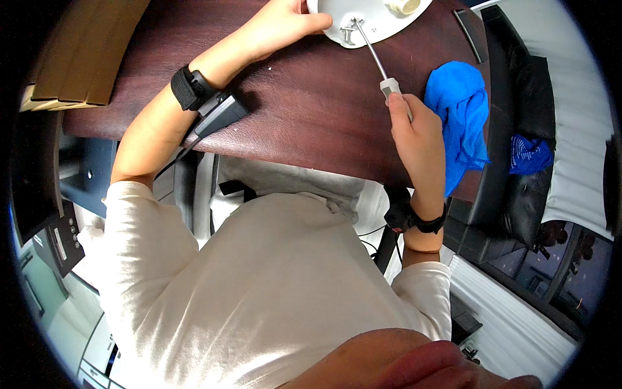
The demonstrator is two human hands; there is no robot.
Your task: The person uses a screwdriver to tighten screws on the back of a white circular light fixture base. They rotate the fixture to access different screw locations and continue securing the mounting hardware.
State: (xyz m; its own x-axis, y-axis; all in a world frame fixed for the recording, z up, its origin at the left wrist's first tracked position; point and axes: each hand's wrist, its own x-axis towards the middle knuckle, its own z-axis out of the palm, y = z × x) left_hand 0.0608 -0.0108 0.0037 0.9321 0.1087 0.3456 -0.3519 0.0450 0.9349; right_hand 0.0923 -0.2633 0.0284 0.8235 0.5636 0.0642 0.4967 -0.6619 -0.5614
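My right hand (418,133) is closed around the pale grey handle of a screwdriver (372,53). Its thin metal shaft slants up and left to a white, rounded plate-like piece (382,27) at the top edge. The tip meets that piece beside small metal parts (347,34), perhaps screws, too small to make out surely. With the thumb on its left rim, my left hand (293,24) grips the white piece; its other fingers are partly cut off by the picture's edge. A cream cylindrical part (404,6) is on the white piece's far right.
A dark reddish-brown table (311,110) spreads under my hands. The blue cloth (459,110) lies at its right edge, close to my right hand. Cardboard boxes (87,52) stand at the far left. By my left wrist is a black device (221,115) with a cable.
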